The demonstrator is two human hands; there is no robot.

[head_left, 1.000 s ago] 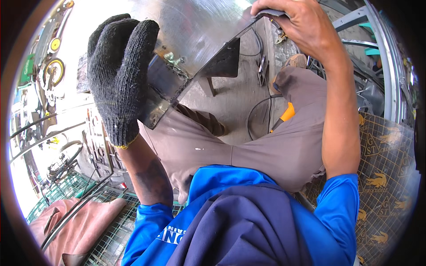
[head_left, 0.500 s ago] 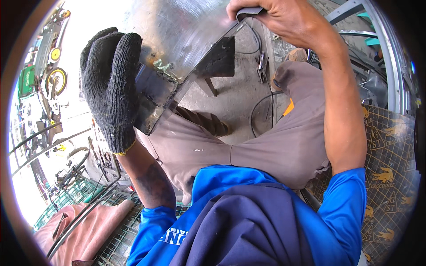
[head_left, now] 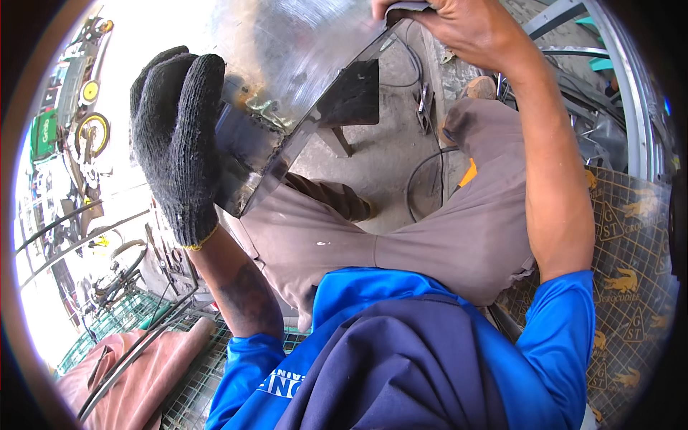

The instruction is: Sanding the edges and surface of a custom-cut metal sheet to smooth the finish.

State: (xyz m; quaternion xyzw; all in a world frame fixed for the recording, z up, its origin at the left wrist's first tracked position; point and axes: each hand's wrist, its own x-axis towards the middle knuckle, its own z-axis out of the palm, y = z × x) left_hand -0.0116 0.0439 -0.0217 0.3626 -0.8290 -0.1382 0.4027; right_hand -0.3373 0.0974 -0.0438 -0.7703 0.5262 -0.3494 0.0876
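A shiny metal piece [head_left: 294, 50] with a broad flat face and scorched, rough patches near its lower corner is held tilted above my lap. My left hand [head_left: 175, 122], in a black knit glove, is closed around its left end; the thumb is hidden behind it. My bare right hand [head_left: 469, 29] pinches a folded grey sheet that looks like sandpaper [head_left: 407, 8] over the metal's far right edge. Some of those fingertips are cut off by the top of the picture.
A low black stool [head_left: 356, 93] stands on the concrete floor beyond my knees. Cables [head_left: 412, 179] lie by my right leg. Metal framing [head_left: 623, 79] rises at the right, beside a dark patterned board [head_left: 623, 287]. A pink cloth [head_left: 129, 365] lies on green wire mesh at the left.
My right hand and the grey sheet have slid slightly farther away along the metal's edge. The metal piece and my gloved left hand have barely shifted.
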